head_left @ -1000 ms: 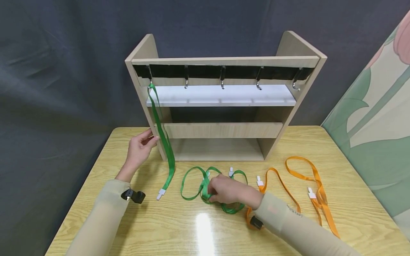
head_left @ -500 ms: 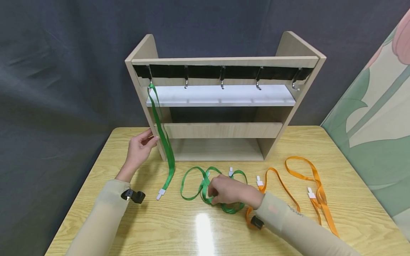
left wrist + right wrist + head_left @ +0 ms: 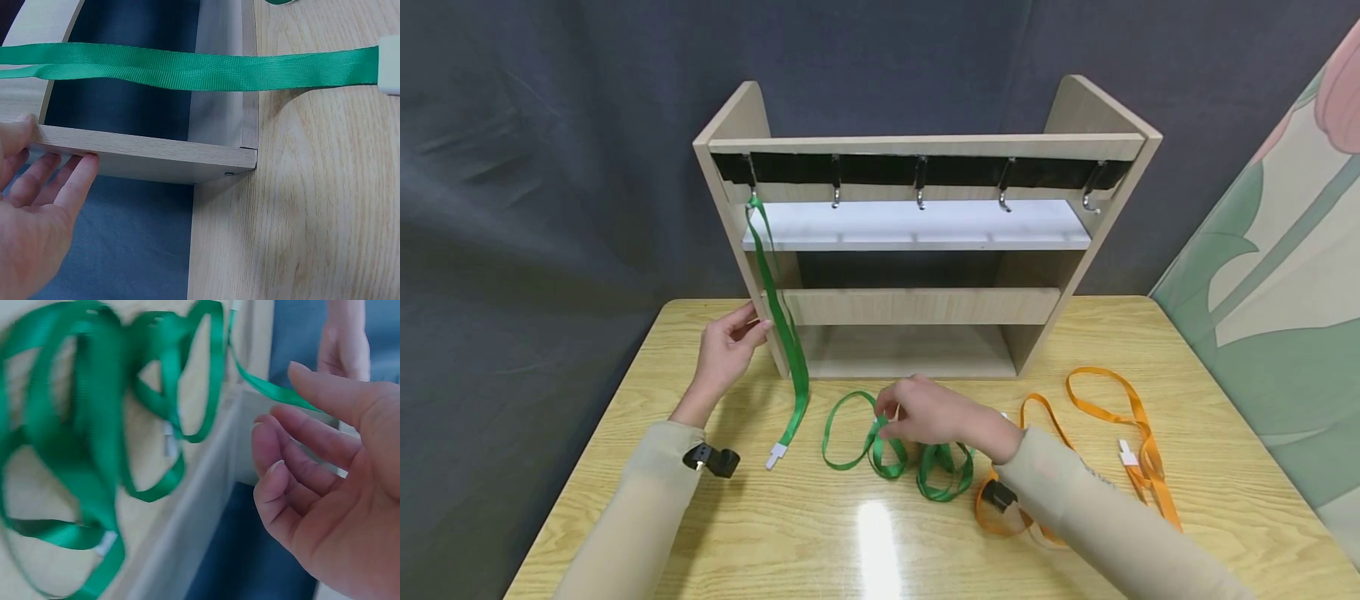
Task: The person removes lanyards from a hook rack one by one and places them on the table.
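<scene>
My left hand holds the left side panel of a wooden shelf rack, thumb at its front edge and fingers along the outer face. Beside it a green lanyard hangs from the leftmost hook, its white clip low by the table. My right hand is over two coiled green lanyards on the table. Its fingers are loosely bent with nothing between them in the right wrist view. One green lanyard lies left of the other, folded green lanyard; the hand partly hides both.
Several metal hooks line the black strip on the rack, one of them a bare middle hook. Two orange lanyards lie at the right, a farther orange lanyard and a nearer one partly under the right forearm. Dark cloth hangs behind.
My right hand has lifted and moved slightly back toward the rack, its fingers off the green lanyards. The left hand has stayed at the side panel.
</scene>
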A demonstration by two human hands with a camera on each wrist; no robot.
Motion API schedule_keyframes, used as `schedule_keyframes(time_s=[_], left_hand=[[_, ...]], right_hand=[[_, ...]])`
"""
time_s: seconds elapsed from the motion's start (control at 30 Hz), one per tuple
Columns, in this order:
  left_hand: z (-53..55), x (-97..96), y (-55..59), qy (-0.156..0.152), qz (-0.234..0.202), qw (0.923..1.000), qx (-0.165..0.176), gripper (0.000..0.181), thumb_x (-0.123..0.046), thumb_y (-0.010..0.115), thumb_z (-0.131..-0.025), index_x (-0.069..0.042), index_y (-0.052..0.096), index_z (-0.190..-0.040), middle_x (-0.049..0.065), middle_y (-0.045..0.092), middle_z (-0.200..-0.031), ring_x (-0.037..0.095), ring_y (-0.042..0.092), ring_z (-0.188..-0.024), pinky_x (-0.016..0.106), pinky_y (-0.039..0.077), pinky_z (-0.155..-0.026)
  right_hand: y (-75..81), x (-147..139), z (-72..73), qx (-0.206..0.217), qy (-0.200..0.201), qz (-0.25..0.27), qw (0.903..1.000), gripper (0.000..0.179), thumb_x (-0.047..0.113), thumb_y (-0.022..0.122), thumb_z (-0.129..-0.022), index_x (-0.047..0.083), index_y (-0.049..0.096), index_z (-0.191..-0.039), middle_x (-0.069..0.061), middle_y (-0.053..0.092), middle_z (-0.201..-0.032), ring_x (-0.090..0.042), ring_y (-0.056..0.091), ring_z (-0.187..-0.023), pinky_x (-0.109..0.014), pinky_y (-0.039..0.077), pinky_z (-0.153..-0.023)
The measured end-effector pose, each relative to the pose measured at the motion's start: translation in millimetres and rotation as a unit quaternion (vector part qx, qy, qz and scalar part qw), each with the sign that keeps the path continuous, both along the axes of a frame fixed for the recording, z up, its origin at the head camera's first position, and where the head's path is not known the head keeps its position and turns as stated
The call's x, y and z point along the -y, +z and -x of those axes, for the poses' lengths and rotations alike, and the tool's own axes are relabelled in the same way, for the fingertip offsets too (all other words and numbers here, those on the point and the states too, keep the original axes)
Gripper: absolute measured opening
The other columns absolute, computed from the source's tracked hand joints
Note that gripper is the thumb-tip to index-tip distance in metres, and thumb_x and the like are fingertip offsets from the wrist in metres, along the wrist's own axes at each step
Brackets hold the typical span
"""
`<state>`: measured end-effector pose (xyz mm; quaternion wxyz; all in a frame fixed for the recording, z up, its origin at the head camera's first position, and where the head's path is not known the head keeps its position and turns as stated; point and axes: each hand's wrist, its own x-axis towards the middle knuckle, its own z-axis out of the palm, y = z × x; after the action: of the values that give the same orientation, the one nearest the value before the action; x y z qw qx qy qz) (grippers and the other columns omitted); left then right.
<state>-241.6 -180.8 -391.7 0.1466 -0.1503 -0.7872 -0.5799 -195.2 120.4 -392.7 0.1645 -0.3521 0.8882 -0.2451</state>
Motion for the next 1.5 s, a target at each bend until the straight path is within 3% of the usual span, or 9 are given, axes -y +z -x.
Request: schedule_keyframes(time_s=[0.2, 0.4, 0.73, 0.97, 1.17, 1.5], left_hand=[[1.1, 0.5, -1.3, 0.0, -0.002, 1.0, -0.003, 0.037, 0.004, 0.059, -0.092, 0.012, 0.053, -0.128, 0.029, 0.057, -0.12, 0.042, 0.057, -0.106, 0.019, 0.053, -0.074], [0.7, 0.5, -0.9, 0.0, -0.003, 1.0, 0.0, 0.037, 0.004, 0.059, -0.092, 0.012, 0.053, -0.128, 0.029, 0.056, -0.121, 0.042, 0.057, -0.106, 0.02, 0.053, -0.075], [0.3, -0.1, -0.8, 0.0, 0.001, 1.0, 0.002, 0.037, 0.003, 0.059, -0.093, 0.011, 0.053, -0.128, 0.029, 0.056, -0.122, 0.041, 0.057, -0.106, 0.019, 0.053, -0.074], [1.1, -0.4, -0.2, -0.001, -0.003, 1.0, 0.0, 0.037, 0.004, 0.059, -0.092, 0.011, 0.053, -0.128, 0.029, 0.056, -0.121, 0.042, 0.057, -0.106, 0.019, 0.053, -0.074], [0.7, -1.4, 0.0, -0.003, -0.006, 1.0, 0.0, 0.037, 0.004, 0.059, -0.092, 0.011, 0.053, -0.128, 0.029, 0.056, -0.121, 0.041, 0.057, -0.106, 0.021, 0.053, -0.074], [0.3, -0.7, -0.3, -0.001, -0.007, 1.0, 0.002, 0.037, 0.004, 0.059, -0.092, 0.01, 0.053, -0.129, 0.027, 0.056, -0.122, 0.04, 0.057, -0.106, 0.028, 0.054, -0.076]], right_hand=[[16.3, 11, 7.6, -0.029, -0.005, 0.058, 0.9979, 0.021, 0.021, 0.068, -0.091, 0.009, 0.069, -0.108, 0.001, 0.068, -0.099, -0.006, 0.06, -0.08, -0.025, 0.05, -0.074], [28.9, 22, 13.4, -0.074, -0.005, 0.115, 0.9906, 0.014, 0.019, 0.068, -0.091, 0.011, 0.071, -0.101, 0.007, 0.066, -0.089, -0.005, 0.06, -0.077, -0.022, 0.051, -0.067], [61.6, 33, 19.5, -0.052, -0.029, 0.149, 0.987, 0.021, 0.022, 0.066, -0.092, 0.009, 0.068, -0.109, 0.007, 0.065, -0.09, -0.008, 0.06, -0.08, -0.022, 0.052, -0.067], [84.0, 42, 29.6, -0.077, -0.053, 0.219, 0.9712, 0.024, 0.02, 0.068, -0.091, 0.006, 0.067, -0.111, 0.0, 0.066, -0.097, -0.01, 0.061, -0.082, -0.024, 0.052, -0.071], [102.3, 58, 36.7, -0.099, -0.104, 0.26, 0.9548, 0.028, 0.02, 0.068, -0.091, 0.008, 0.065, -0.116, -0.003, 0.066, -0.109, -0.008, 0.062, -0.085, -0.024, 0.052, -0.07], [123.0, 94, 49.0, -0.137, -0.121, 0.267, 0.9461, 0.037, 0.025, 0.066, -0.092, 0.007, 0.061, -0.124, -0.001, 0.066, -0.107, -0.005, 0.061, -0.079, -0.02, 0.05, -0.065]])
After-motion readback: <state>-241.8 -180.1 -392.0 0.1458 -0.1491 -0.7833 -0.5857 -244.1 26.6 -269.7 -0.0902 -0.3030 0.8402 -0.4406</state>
